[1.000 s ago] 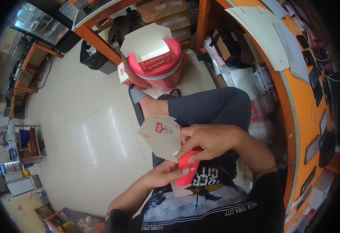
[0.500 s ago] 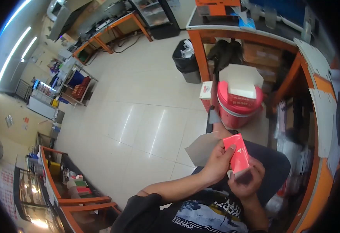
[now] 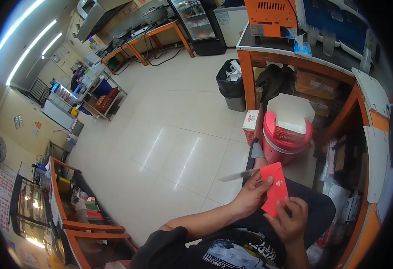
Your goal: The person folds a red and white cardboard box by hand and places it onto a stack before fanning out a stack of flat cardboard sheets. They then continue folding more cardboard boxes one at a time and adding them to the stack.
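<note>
A red paper food box [image 3: 274,188] with a small white print is held above my lap, its red panel facing up. My left hand [image 3: 251,192] is closed on its left side, the thumb lying on the red face. At its lower right edge my right hand [image 3: 291,219] pinches the card between thumb and fingers. A thin pale flap [image 3: 239,175] of the box sticks out to the left behind my left hand, seen almost edge-on. The underside of the box is hidden.
Ahead stands a red round cooler [image 3: 282,150] with an open white-lined box [image 3: 290,112] on it. A red-and-white carton [image 3: 250,124] is beside it. Behind are a black-lined bin [image 3: 231,87] and an orange-framed table [image 3: 246,76]. An orange-framed rack [image 3: 55,193] stands left.
The red box has turned so its face is flatter to me, and the pale flap has swung to nearly edge-on. My right fingers have shifted along the lower edge. The camera view has tilted up slightly.
</note>
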{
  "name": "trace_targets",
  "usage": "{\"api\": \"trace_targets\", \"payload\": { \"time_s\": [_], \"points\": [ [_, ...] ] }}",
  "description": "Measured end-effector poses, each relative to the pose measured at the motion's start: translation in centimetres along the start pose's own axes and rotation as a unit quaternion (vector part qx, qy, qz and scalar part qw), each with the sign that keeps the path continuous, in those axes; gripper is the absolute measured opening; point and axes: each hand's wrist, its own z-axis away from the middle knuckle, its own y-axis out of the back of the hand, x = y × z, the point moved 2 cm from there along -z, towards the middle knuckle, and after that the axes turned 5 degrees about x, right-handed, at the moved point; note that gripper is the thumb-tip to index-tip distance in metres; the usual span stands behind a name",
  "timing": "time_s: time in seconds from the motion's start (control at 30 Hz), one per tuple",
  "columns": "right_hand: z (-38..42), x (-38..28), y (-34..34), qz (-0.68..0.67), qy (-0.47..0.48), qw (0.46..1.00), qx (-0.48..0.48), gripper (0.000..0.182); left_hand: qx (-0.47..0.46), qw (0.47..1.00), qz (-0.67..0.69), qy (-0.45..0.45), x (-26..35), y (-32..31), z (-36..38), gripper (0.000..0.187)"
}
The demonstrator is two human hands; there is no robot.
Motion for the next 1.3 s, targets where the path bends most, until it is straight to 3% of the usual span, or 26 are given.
{"api": "trace_targets", "payload": {
  "time_s": [0.13, 0.23, 0.27, 0.37, 0.43, 0.53, 0.63, 0.67, 0.8, 0.9, 1.0, 1.1, 1.13, 1.23, 1.27, 1.3],
  "points": [
    [-0.5, -0.4, 0.1, 0.026, -0.016, 1.000, -0.005, 0.039, -0.007, 0.998, -0.066, -0.014, -1.8, 0.7, 0.5, 0.033],
    [1.5, 0.0, -1.2, 0.003, -0.041, 0.999, 0.032, 0.033, 0.001, 0.988, -0.138, 0.062, -3.8, 2.9, 0.5, 0.030],
    [1.9, -0.2, -1.6, 0.022, -0.022, 0.999, 0.040, 0.033, -0.009, 0.997, -0.066, 0.043, -4.2, 2.0, 0.9, 0.028],
    [3.0, -0.7, -2.4, 0.073, 0.009, 0.996, 0.051, 0.033, 0.039, 0.998, -0.027, 0.037, -4.5, 0.3, 2.3, 0.028],
    [3.5, -0.1, -2.6, 0.100, -0.005, 0.994, 0.044, 0.037, 0.009, 0.996, -0.087, 0.025, -5.4, 1.5, 2.0, 0.034],
    [2.9, 1.0, -2.1, -0.019, -0.024, 0.999, 0.037, 0.074, -0.030, 0.983, -0.179, 0.017, -4.9, 1.8, 1.8, 0.042],
    [2.3, 2.5, -0.6, -0.193, -0.125, 0.973, 0.015, 0.117, -0.098, 0.988, -0.106, 0.055, -2.3, 0.6, 1.9, 0.039],
    [2.0, 3.1, -0.1, -0.193, -0.133, 0.969, -0.082, 0.136, -0.143, 0.980, -0.109, 0.086, -2.0, 0.2, 2.2, 0.038],
    [4.1, 3.1, -1.9, -0.179, -0.060, 0.976, -0.111, 0.134, -0.124, 0.939, -0.317, -0.051, -2.8, -0.9, 2.8, 0.042],
    [3.5, 2.8, -1.5, -0.195, 0.024, 0.980, -0.035, 0.121, -0.147, 0.917, -0.370, 0.031, -1.7, -1.4, 2.8, 0.044],
    [3.2, 2.4, -0.6, -0.195, 0.011, 0.978, -0.069, 0.105, -0.161, 0.946, -0.255, 0.121, -0.4, -2.3, 3.1, 0.039],
    [4.0, 3.2, 0.1, -0.175, -0.016, 0.984, 0.002, 0.083, -0.228, 0.926, -0.284, 0.098, -1.7, 1.5, 0.6, 0.036],
    [4.2, 3.6, 0.2, -0.155, -0.026, 0.987, 0.035, 0.078, -0.120, 0.908, -0.402, -0.016, -2.1, 1.6, 1.1, 0.037],
    [4.6, 3.8, -1.0, -0.318, -0.076, 0.929, 0.172, 0.076, 0.011, 0.785, -0.617, 0.054, -3.6, 4.3, -0.2, 0.044],
    [4.6, 3.8, -1.0, -0.342, -0.082, 0.921, 0.164, 0.076, 0.043, 0.868, -0.469, 0.156, -4.6, 4.1, -0.5, 0.053],
    [4.5, 3.9, -1.0, -0.366, -0.088, 0.913, 0.157, 0.076, 0.023, 0.907, -0.381, 0.175, -4.9, 4.1, -0.4, 0.054]
  ]
}}
